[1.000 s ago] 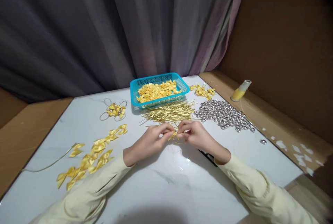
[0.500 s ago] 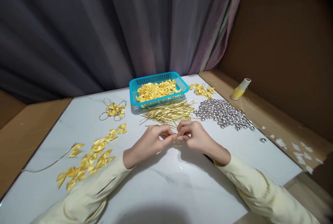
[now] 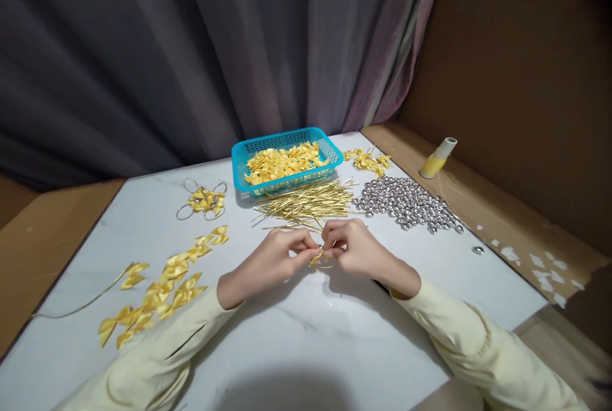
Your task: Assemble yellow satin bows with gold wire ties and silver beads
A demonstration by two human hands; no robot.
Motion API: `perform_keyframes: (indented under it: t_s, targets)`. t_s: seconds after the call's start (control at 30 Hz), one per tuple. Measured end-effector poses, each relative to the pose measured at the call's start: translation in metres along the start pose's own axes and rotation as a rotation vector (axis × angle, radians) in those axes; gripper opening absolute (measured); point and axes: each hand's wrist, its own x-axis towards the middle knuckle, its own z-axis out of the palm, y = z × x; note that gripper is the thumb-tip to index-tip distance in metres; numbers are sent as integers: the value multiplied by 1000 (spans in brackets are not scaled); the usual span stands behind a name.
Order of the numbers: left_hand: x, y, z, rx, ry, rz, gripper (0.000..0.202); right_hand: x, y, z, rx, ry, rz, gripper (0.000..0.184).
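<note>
Fingertips of my left hand and my right hand meet over the middle of the table, both pinched closed. Between them is a small yellow ribbon bow, mostly covered by the fingers. A thin gold strand pokes out just below it. Right behind my hands lies a heap of gold twist ties. Loose yellow bows are spread to the left of my left hand. A pile of silver rings lies beyond my right hand.
A blue basket of yellow bows stands at the back. Bows with wire loops lie at the left, similar pieces at the back right. A thread cone and white scraps are on the right ledge. One cord lies far left.
More of the yellow bow shows below my fingertips. My hands keep their pinch in nearly the same place. The whole view has shifted slightly.
</note>
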Motion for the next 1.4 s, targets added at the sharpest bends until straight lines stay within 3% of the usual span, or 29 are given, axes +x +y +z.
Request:
perform_keyframes:
  t_s: [1.07,1.4]
  targets:
    - [1,-5,-3,-156,-49,-128,15,2,-6,-5,60,12,111,22]
    - [-2,4,0,-16,-17,-23,14,0,-3,-1,4,33,43,21]
